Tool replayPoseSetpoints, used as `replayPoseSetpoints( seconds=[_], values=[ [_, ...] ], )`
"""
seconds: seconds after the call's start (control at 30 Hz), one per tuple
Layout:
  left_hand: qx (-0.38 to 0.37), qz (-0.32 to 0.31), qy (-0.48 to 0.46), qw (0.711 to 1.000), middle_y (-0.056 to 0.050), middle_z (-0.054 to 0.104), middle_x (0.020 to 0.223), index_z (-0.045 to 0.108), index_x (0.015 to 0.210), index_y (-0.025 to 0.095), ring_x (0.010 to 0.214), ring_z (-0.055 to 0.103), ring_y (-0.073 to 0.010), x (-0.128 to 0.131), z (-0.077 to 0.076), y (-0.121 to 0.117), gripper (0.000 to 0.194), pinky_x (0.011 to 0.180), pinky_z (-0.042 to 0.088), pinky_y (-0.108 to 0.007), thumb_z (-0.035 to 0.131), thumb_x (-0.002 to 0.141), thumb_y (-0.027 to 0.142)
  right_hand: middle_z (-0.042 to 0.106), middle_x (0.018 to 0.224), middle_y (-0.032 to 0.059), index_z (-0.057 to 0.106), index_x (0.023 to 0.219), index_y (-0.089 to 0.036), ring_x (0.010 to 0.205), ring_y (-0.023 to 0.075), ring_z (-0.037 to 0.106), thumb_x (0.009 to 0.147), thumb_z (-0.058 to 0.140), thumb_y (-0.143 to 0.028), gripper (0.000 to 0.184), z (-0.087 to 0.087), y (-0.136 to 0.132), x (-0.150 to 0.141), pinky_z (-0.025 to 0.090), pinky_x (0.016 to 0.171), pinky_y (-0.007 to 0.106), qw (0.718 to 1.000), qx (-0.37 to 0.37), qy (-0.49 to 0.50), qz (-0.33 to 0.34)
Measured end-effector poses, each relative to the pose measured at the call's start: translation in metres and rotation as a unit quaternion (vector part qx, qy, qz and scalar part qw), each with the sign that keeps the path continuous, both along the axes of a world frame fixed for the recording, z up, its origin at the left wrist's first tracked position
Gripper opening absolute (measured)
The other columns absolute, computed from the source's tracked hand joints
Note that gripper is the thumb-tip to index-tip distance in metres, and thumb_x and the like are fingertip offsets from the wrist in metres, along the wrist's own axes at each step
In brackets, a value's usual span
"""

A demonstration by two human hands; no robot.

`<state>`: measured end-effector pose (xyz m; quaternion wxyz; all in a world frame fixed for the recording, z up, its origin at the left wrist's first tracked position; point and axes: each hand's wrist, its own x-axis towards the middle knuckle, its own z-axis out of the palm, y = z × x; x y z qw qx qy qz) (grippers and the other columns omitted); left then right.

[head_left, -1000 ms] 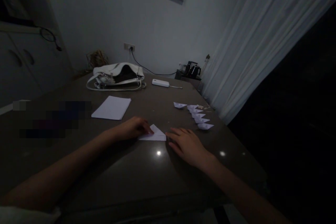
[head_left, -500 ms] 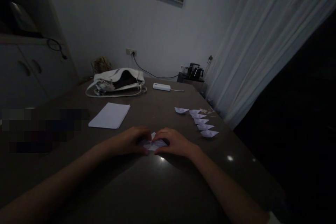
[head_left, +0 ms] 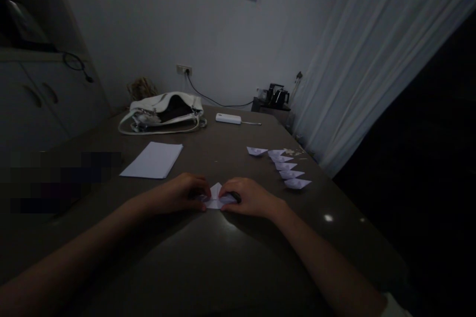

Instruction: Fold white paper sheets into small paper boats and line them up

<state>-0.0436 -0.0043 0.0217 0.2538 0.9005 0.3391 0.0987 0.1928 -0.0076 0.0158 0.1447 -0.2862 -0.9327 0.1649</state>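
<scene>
A small white folded paper (head_left: 216,198) lies on the dark table (head_left: 208,252) between my two hands. My left hand (head_left: 182,192) pinches its left side with curled fingers. My right hand (head_left: 250,196) pinches its right side, fingertips pressed on the fold. A point of the paper sticks up between the thumbs. The room is dim, so the folds are hard to make out.
A stack of white sheets (head_left: 152,160) lies to the left. Several small folded paper boats (head_left: 286,166) sit in a row at the right. A white handbag (head_left: 163,110) and a white power bank (head_left: 228,118) with a cable lie at the far side. Curtains (head_left: 372,59) hang at the right.
Both hands have closed in on the folded paper from its sides. A second ago the right hand lay flat beside it; now both pinch it and its centre is raised.
</scene>
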Motion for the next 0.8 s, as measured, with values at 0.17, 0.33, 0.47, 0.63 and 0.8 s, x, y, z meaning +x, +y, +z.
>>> replayPoseSetpoints(
  seconds=[0.17, 0.33, 0.47, 0.63, 0.8],
  values=[
    [0.010, -0.012, -0.001, 1.000, -0.003, 0.063, 0.094, 0.067, 0.096, 0.021, 0.081, 0.060, -0.0166, -0.0010, -0.0005, 0.0014, 0.022, 0.070, 0.042, -0.023, 0.058, 0.082, 0.036, 0.063, 0.092, 0.0047, 0.063, 0.098, -0.016, 0.083, 0.0159, 0.057, 0.074, 0.068, -0.040, 0.034, 0.0021, -0.0003, -0.0001, 0.039, 0.073, 0.025, 1.000, 0.013, -0.008, 0.010],
    [0.030, -0.031, -0.018, 0.999, -0.004, 0.065, 0.094, 0.067, 0.095, 0.020, 0.083, 0.061, -0.0164, -0.0011, -0.0021, 0.0017, 0.019, 0.073, 0.044, -0.023, 0.054, 0.085, 0.029, 0.064, 0.096, 0.0055, 0.062, 0.100, -0.017, 0.087, 0.0163, 0.057, 0.078, 0.065, -0.032, 0.027, -0.0019, 0.0002, 0.0002, 0.039, 0.076, 0.026, 1.000, 0.021, -0.006, 0.003],
    [0.055, -0.041, -0.026, 0.997, -0.004, 0.065, 0.091, 0.067, 0.093, 0.019, 0.081, 0.062, -0.0154, 0.0004, -0.0007, -0.0018, 0.019, 0.073, 0.044, -0.023, 0.050, 0.086, 0.022, 0.064, 0.097, 0.0053, 0.062, 0.100, -0.018, 0.089, 0.0161, 0.057, 0.080, 0.062, -0.028, 0.023, -0.0037, 0.0001, 0.0009, 0.039, 0.078, 0.026, 1.000, 0.004, 0.010, -0.001],
    [0.068, -0.042, -0.029, 0.996, -0.005, 0.065, 0.088, 0.067, 0.090, 0.017, 0.078, 0.061, -0.0148, 0.0033, 0.0009, -0.0044, 0.020, 0.071, 0.044, -0.022, 0.048, 0.086, 0.020, 0.065, 0.094, 0.0043, 0.063, 0.098, -0.018, 0.085, 0.0146, 0.058, 0.080, 0.059, -0.022, 0.019, -0.0038, 0.0004, -0.0005, 0.040, 0.076, 0.025, 1.000, 0.000, 0.022, -0.009],
    [0.091, -0.024, -0.022, 0.995, -0.006, 0.063, 0.086, 0.065, 0.093, 0.017, 0.077, 0.060, -0.0148, 0.0058, -0.0066, -0.0019, 0.022, 0.068, 0.042, -0.022, 0.044, 0.088, 0.019, 0.065, 0.089, 0.0040, 0.064, 0.095, -0.016, 0.079, 0.0130, 0.058, 0.083, 0.053, -0.016, 0.017, -0.0069, -0.0006, -0.0051, 0.039, 0.072, 0.024, 0.998, 0.025, 0.024, -0.043]
  ],
)
